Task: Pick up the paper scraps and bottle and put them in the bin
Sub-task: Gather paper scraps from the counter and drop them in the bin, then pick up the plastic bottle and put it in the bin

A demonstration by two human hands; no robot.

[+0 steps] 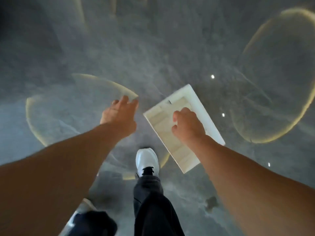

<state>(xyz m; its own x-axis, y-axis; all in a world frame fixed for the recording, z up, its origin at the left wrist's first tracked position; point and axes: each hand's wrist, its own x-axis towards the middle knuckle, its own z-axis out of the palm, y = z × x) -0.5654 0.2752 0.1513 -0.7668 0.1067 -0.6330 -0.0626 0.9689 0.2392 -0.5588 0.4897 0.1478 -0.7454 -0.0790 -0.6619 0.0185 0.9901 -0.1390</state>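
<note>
Nearest, a white shoe (147, 161) is planted on the grey floor (153, 57). Farther right, the white rectangular bin (170, 132) is gripped at its rim by the clenched right hand (186, 126). To its left, the left hand (119, 116) is held empty, fingers loosely extended.

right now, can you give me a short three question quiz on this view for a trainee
1. True or false: the right hand is closed on the white rectangular tray-like bin.
2. What does the left hand hold? A) a bottle B) nothing visible C) a paper scrap
3. Fill in: the white sneaker stands on the glossy grey ____.

Key: 1 true; 2 B; 3 floor.
</note>
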